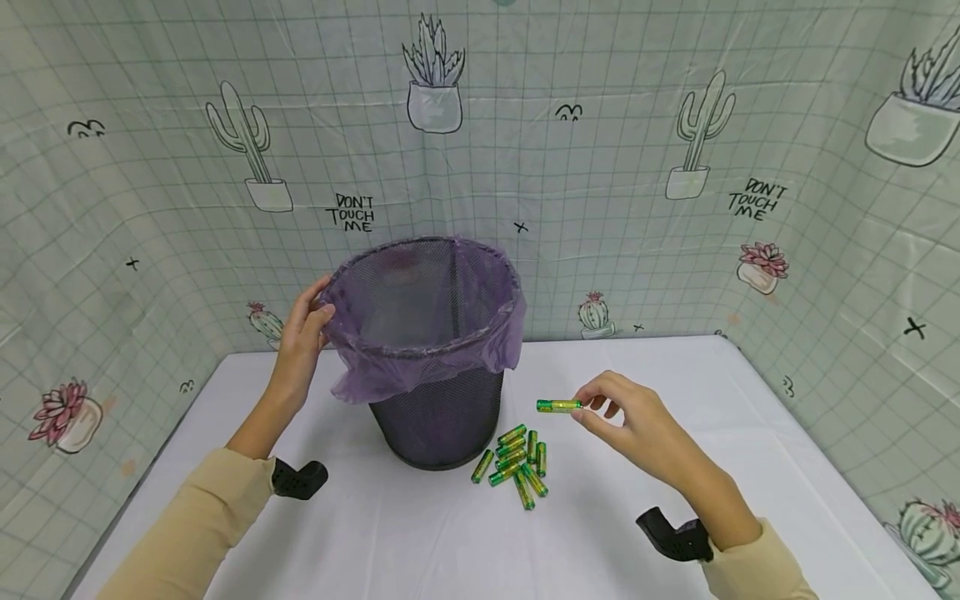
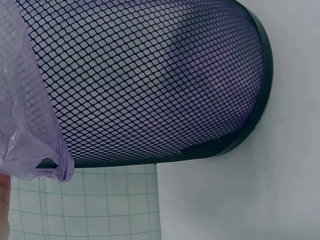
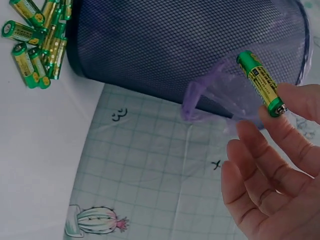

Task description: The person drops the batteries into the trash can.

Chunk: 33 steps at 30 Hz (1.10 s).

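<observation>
Between thumb and index finger my right hand (image 1: 628,417) pinches one green and yellow battery (image 1: 557,406), held above the table to the right of the bin. In the right wrist view this battery (image 3: 259,82) is gripped near one end, the other fingers loosely bent. My left hand (image 1: 300,350) holds the left rim of a black mesh trash can (image 1: 446,421), lined with a purple plastic bag (image 1: 420,371) folded over the rim. In the left wrist view only a sliver of that hand shows. Several more batteries (image 1: 517,458) lie in a loose pile by the bin's base.
The bin stands upright on a white-covered table (image 1: 360,533). A grid-patterned cloth (image 1: 495,175) with cactus drawings hangs behind and on both sides. Each wrist carries a black camera mount (image 1: 300,480).
</observation>
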{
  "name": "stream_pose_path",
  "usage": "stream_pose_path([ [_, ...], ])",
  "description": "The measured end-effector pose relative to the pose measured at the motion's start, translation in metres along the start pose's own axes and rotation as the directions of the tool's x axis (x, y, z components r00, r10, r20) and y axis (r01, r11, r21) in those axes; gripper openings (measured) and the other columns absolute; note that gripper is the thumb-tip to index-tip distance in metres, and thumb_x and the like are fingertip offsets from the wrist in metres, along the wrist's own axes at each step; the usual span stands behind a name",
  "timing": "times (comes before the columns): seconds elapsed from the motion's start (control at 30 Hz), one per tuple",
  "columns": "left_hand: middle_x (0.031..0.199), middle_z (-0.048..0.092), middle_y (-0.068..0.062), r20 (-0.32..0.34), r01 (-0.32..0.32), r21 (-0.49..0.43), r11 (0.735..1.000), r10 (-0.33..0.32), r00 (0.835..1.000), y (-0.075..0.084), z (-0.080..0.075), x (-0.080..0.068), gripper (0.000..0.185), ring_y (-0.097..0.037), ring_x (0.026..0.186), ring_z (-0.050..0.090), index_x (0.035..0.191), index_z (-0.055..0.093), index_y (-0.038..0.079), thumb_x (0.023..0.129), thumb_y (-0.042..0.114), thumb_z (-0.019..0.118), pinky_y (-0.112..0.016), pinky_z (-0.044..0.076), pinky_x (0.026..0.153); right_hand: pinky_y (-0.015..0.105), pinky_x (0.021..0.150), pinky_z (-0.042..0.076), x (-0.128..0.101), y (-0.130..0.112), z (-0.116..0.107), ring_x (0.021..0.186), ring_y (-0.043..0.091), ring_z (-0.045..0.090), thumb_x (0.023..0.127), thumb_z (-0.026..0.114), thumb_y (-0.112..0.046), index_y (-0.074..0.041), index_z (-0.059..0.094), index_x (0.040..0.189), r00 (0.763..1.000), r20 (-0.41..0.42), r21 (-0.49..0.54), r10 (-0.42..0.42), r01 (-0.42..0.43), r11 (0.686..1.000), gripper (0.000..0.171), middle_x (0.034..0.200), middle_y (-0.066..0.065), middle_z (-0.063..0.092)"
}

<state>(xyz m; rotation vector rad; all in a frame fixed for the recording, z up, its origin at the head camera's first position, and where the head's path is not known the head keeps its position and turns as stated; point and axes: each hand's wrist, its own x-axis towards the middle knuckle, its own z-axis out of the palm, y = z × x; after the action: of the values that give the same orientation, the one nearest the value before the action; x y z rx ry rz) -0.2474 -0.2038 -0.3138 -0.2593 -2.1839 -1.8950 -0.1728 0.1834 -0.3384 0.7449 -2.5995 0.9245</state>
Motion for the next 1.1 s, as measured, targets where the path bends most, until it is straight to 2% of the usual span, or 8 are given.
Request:
stream_pose_path([
  [0.43,0.122,0.035,0.009,0.006,-0.003,0.003,1.000,0.003,1.000,0.000,0.001,0.000,0.050,-0.009,0.113,0.036,0.147,0.027,0.018,0.098,0.026,0.034,-0.034,0.030,0.096,0.026,0.070,0.048,0.025,-0.017,-0.019,0.080,0.007,0.053,0.087,0.063,-0.011,-0.011,0.062,0.094,0.993,-0.018,-0.039,-0.114,0.113,0.993,0.007,0.090,-0.005,0.060],
  [0.6,0.124,0.034,0.008,0.003,0.001,0.015,1.000,-0.001,1.000,0.000,0.002,0.000,0.050,-0.009,0.114,0.036,0.147,0.027,0.019,0.098,0.027,0.033,-0.033,0.030,0.095,0.027,0.071,0.048,0.036,-0.026,-0.025,0.082,0.008,0.053,0.089,0.062,-0.013,-0.011,0.062,0.096,0.993,-0.009,-0.043,-0.118,0.117,0.992,0.008,0.091,-0.004,0.060],
  [0.77,0.128,0.033,0.004,0.001,0.011,0.016,1.000,-0.011,1.000,0.001,0.002,0.000,0.050,-0.011,0.116,0.034,0.147,0.026,0.020,0.098,0.027,0.033,-0.040,0.028,0.100,0.029,0.073,0.047,0.046,-0.037,-0.029,0.084,0.010,0.052,0.091,0.059,-0.018,-0.011,0.060,0.099,0.996,0.028,-0.056,-0.087,0.089,0.994,0.011,0.093,-0.003,0.060],
  [0.93,0.136,0.029,-0.005,-0.005,0.017,0.012,1.000,-0.017,1.000,0.002,0.002,0.001,0.051,-0.014,0.121,0.032,0.147,0.026,0.020,0.098,0.027,0.033,-0.049,0.024,0.105,0.029,0.074,0.046,0.056,-0.045,-0.032,0.084,0.011,0.053,0.091,0.059,-0.017,-0.009,0.060,0.099,0.993,0.028,-0.058,-0.118,0.120,0.991,0.012,0.093,-0.002,0.060],
  [1.1,0.132,0.031,-0.001,-0.010,0.017,0.017,1.000,-0.017,1.000,0.000,0.002,0.000,0.050,-0.015,0.121,0.033,0.147,0.027,0.021,0.098,0.027,0.034,-0.050,0.024,0.106,0.029,0.074,0.047,0.063,-0.051,-0.032,0.082,0.010,0.053,0.091,0.059,-0.016,-0.007,0.061,0.099,0.989,0.003,-0.042,-0.148,0.148,0.988,0.012,0.091,-0.001,0.061],
])
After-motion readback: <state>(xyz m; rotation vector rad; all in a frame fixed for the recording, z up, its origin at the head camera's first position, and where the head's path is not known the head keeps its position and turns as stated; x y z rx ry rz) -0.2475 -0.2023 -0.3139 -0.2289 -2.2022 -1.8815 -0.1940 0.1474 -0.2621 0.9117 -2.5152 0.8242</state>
